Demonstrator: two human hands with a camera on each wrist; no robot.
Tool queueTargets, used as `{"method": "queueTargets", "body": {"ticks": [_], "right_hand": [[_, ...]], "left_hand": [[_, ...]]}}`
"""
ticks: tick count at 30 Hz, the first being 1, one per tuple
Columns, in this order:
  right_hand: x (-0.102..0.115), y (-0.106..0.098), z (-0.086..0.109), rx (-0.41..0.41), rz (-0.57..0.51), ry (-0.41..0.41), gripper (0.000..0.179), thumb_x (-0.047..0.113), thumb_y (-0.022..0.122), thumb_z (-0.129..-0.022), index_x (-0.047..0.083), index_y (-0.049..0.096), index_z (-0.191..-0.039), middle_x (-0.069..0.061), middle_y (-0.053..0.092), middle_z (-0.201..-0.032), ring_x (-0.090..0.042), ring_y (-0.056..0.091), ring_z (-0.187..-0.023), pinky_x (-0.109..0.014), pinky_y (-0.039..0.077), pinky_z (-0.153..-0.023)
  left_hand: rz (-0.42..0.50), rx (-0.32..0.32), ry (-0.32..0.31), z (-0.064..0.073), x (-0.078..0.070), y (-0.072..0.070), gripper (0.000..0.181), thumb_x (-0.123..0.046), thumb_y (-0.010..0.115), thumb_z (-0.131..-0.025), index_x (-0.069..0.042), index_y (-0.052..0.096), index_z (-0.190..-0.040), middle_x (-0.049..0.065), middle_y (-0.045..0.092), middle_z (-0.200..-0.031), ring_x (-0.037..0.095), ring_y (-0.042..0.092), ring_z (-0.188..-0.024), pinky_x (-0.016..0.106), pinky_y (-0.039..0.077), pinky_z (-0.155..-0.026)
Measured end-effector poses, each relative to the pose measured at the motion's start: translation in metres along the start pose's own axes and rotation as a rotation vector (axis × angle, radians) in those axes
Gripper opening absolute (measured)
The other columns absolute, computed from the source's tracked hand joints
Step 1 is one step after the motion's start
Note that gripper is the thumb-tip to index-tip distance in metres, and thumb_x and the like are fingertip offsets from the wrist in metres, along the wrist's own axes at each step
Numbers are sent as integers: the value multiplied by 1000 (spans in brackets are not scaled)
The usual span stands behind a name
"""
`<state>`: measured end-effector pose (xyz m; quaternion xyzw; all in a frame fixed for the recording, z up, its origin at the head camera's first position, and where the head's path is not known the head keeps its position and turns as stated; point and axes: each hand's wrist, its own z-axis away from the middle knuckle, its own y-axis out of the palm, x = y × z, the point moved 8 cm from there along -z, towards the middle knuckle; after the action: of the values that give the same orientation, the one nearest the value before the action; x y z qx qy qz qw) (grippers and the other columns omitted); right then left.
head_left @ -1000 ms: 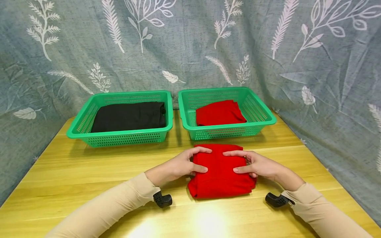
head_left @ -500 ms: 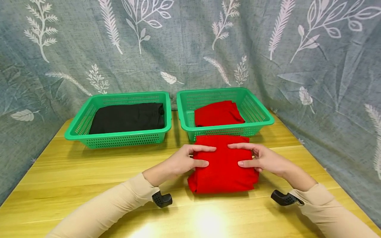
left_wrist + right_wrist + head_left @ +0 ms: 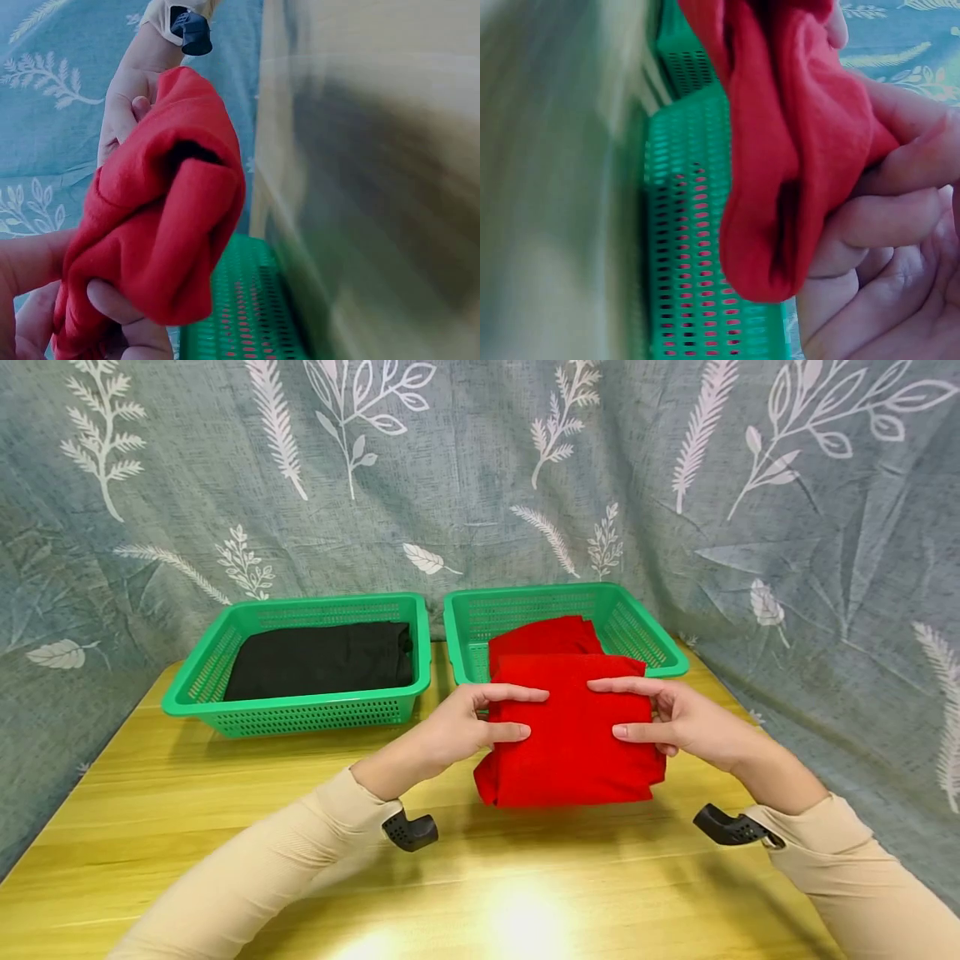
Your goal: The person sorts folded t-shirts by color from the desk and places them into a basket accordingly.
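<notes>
A folded red garment (image 3: 573, 743) hangs above the table in front of the right-hand basket, held between both hands. My left hand (image 3: 457, 727) grips its left side, thumb and index finger on top and other fingers tucked beneath. On the opposite side my right hand (image 3: 693, 722) grips it the same way. Both wrist views show the folded red cloth (image 3: 165, 202) edge-on, with curled fingers (image 3: 885, 225) around it. The right green basket (image 3: 630, 618) has another folded red garment (image 3: 547, 635) inside, partly hidden by the held one.
A left green basket (image 3: 300, 706) contains a folded black garment (image 3: 322, 660). Both baskets stand at the back of the wooden table (image 3: 150, 810), before a patterned curtain (image 3: 480, 468). A narrow gap separates them.
Both hands have lifted the red garment off the table and moved it forward, so it now overlaps the right basket's front in the head view. The baskets stay in place.
</notes>
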<state>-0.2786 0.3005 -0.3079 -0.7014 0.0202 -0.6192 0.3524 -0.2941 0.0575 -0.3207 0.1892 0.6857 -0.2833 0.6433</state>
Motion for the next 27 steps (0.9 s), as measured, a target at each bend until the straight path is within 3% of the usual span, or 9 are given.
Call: {"method": "queueTargets", "body": {"ticks": [2, 6, 11, 13, 18, 23, 24, 27], "right_hand": [[5, -6, -4, -5, -2, -6, 62, 14, 76, -101, 20, 53, -158, 11, 62, -68, -20, 37, -50, -31, 41, -45], [14, -16, -13, -4, -39, -22, 61, 12, 73, -103, 20, 52, -160, 6, 75, -100, -20, 38, -53, -32, 37, -45], [19, -29, -29, -30, -49, 6, 60, 13, 72, -104, 22, 52, -160, 1, 69, -124, -19, 40, -57, -31, 36, -48], [20, -35, -36, -51, -41, 28, 59, 15, 73, -104, 23, 53, -159, 1, 65, -129, -17, 40, -57, -30, 36, -49], [21, -48, -55, -80, -58, 64, 59, 16, 73, -104, 25, 53, -159, 1, 69, -125, -11, 51, -62, -26, 40, -53], [21, -60, -71, -99, -68, 77, 59, 17, 73, -104, 26, 53, -158, 4, 75, -108, -11, 48, -60, -28, 36, -53], [21, -62, -75, -103, -64, 81, 59, 17, 73, -104, 26, 53, -158, 5, 75, -106, -11, 46, -59, -29, 34, -53], [22, -69, -85, -116, -48, 89, 58, 17, 73, -104, 26, 54, -158, 5, 76, -105, -12, 43, -57, -31, 33, -52]], "left_hand": [[18, -7, -3, -4, -6, -3, 46, -6, 73, -102, -20, 70, -145, 8, 66, -143, 24, 69, -119, 35, 64, -92], [7, -40, 9, -13, -16, -13, 45, -7, 72, -103, -20, 70, -145, 6, 66, -143, 22, 69, -114, 32, 62, -87], [-71, -114, 12, -26, -23, -29, 41, -13, 73, -103, -26, 72, -141, 1, 63, -139, 19, 53, -89, 28, 45, -71], [-90, -138, 16, -32, -26, -35, 39, -14, 74, -103, -28, 73, -140, -2, 62, -140, 20, 46, -87, 29, 39, -69], [-71, -176, 23, -50, -31, -46, 40, -13, 74, -102, -25, 73, -140, -5, 54, -155, 14, 43, -98, 30, 38, -73], [-9, -222, -4, -68, -34, -55, 40, -9, 72, -102, -23, 73, -139, -2, 48, -163, 17, 59, -115, 35, 54, -97], [2, -230, -10, -71, -34, -57, 40, -8, 71, -102, -23, 73, -139, -2, 47, -164, 18, 56, -131, 38, 54, -105], [13, -250, -26, -82, -33, -62, 39, -7, 69, -103, -22, 73, -139, 0, 46, -165, 23, 53, -141, 43, 52, -113]]}}
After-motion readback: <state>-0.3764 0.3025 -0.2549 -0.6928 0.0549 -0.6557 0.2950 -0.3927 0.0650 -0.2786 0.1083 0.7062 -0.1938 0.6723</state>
